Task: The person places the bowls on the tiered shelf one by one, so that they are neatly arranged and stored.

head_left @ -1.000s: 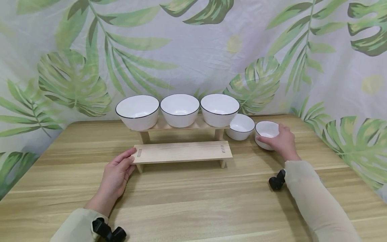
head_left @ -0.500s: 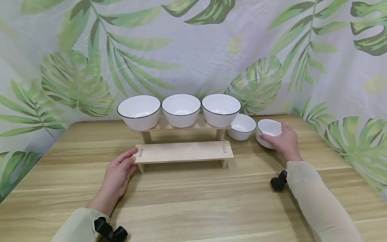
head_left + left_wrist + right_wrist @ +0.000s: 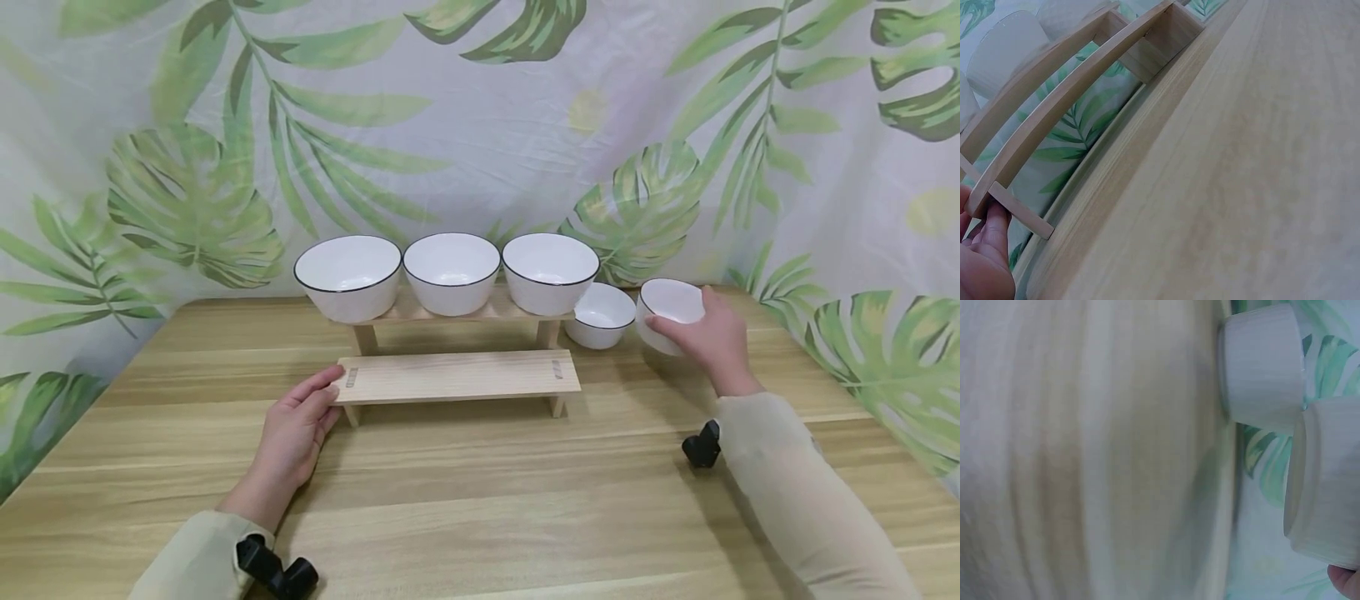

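My right hand grips a small white bowl with a dark rim, thumb on its near side. In the right wrist view that held bowl hangs above the tabletop, its base showing. Beside it a second small bowl stands on the table. With my left hand I pinch the left end of the lower shelf of a two-step wooden stand; in the left wrist view, fingers reach under the board. Three larger white bowls sit in a row on the upper step.
The stand rests on a wood-grain table. Behind it hangs a leaf-patterned cloth. Black camera mounts are strapped at the left wrist and right wrist.
My right hand has lifted the small bowl off the table and moved it slightly up and away. The left hand stays on the stand's lower shelf.
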Tool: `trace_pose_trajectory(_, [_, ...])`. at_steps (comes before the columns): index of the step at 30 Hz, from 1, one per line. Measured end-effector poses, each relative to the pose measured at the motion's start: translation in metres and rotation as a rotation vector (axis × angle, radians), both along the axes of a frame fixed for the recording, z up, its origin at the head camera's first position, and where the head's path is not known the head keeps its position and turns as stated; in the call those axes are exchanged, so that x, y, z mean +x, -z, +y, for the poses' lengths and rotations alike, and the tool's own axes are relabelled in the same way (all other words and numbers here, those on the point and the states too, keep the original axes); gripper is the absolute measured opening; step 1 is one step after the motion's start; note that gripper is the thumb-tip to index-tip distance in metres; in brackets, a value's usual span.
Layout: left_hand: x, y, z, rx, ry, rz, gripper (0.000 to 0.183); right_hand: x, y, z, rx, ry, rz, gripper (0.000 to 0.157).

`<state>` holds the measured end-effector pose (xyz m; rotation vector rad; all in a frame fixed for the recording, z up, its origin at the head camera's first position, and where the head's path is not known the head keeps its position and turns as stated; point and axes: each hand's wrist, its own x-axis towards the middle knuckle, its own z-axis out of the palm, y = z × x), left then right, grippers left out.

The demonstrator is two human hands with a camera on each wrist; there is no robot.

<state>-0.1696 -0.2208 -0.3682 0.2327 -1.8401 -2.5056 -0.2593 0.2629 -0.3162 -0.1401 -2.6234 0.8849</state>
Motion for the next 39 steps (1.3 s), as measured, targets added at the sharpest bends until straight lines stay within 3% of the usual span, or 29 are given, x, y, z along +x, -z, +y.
trace_pose_trajectory(3, [0.0,0.0,0.0,0.003,-0.001,0.001,0.028,0.002,-0.007,-0.002,0.018,-0.006,0.01,0.092])
trace_pose_trajectory(7, [0.0,0.0,-0.001,-0.001,-0.001,-0.005,0.028,0.004,-0.015,-0.005,0.039,-0.009,0.037,0.079])
trace_pose_trajectory(18, [0.0,-0.001,-0.001,0.008,-0.002,-0.006,0.028,0.012,-0.041,-0.012,0.068,-0.01,0.044,0.073])
trace_pose_trajectory(30, [0.001,-0.002,-0.002,-0.017,0.012,-0.011,0.03,0.028,-0.082,-0.026,0.047,-0.04,0.031,0.078])
trace_pose_trajectory(36, [0.001,-0.001,-0.002,-0.015,0.012,-0.008,0.029,0.038,-0.096,-0.031,0.023,-0.06,0.014,0.073])
trace_pose_trajectory(39, [0.001,-0.001,-0.002,-0.017,0.012,-0.012,0.029,0.045,-0.103,-0.035,-0.001,-0.081,0.003,0.078])
